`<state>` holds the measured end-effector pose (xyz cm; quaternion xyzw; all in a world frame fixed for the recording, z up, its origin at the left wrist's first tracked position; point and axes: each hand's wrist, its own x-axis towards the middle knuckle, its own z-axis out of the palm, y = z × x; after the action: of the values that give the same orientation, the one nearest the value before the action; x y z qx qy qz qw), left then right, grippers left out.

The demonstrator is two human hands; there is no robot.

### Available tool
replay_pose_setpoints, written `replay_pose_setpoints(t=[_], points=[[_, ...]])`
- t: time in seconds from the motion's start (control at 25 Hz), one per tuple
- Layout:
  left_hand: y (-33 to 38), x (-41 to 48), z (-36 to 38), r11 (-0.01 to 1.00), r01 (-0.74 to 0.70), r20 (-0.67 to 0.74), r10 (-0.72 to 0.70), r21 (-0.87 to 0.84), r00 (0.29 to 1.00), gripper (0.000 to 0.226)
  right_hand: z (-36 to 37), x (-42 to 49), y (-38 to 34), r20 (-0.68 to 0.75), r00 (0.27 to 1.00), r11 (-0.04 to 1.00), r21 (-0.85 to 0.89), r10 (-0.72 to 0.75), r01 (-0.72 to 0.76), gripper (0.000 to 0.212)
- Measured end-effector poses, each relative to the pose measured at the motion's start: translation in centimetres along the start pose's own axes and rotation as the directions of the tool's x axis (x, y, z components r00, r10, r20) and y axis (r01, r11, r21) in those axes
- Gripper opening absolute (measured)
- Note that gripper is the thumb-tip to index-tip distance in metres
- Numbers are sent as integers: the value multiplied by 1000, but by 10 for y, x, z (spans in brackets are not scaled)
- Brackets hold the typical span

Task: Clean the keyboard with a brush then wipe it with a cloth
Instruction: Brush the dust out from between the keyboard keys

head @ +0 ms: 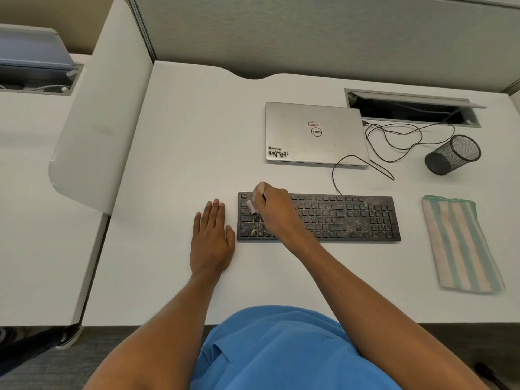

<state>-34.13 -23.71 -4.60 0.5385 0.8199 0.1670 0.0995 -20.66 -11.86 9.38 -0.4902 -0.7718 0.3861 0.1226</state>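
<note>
1. At the left end of the keyboard (351, 218), a small brush (251, 206) is gripped by the right hand (271, 205). Its fingers are curled closed round the handle, and only the pale bristle head shows past them.
2. Pale crumbs (349, 228) are scattered thickly over the middle and right of the keys. They could be driven down between the keys rather than lifted out if the bristles are pressed hard or dragged flat.
3. A slide or a twist of the keyboard is judged possible under a firm stroke, since nothing holds it. The left hand (212, 237) is laid flat on the desk (183, 136) with straight fingers, just beside the keyboard's left edge, and nothing is held in it.
4. Debris could be flicked off the near edge towards the lap, or back towards the closed laptop (312, 133) and its cable (394, 139), if strokes are made fast in those directions.
5. A keycap could be caught and levered up by the brush's hard edge if the head is tilted too steeply.
6. The bristle head lies just left of the right hand's fingers, over the upper-left keys. Contact with the keys is likely, but it cannot be told for certain.
7. Most of the soiled area lies to the right of the brush, partly under the right forearm.
8. The striped cloth (458, 243) is folded on the desk to the right of the keyboard, well apart from both hands and not yet in use.
</note>
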Motion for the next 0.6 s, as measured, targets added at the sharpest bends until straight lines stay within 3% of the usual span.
replay_pose_setpoints(t=[0.2,0.4,0.6], points=[[0,-1,0,1000,0,2,0,-9,1000,64,-6,-9,-4,100,995,992,-124,2,11,43],[0,-1,-1,1000,-1,2,1,-3,1000,64,-6,-5,-1,-40,999,998,68,5,-2,36],[0,-1,-1,1000,4,5,-4,-6,1000,64,-4,-9,0,55,998,998,-45,43,-40,37]])
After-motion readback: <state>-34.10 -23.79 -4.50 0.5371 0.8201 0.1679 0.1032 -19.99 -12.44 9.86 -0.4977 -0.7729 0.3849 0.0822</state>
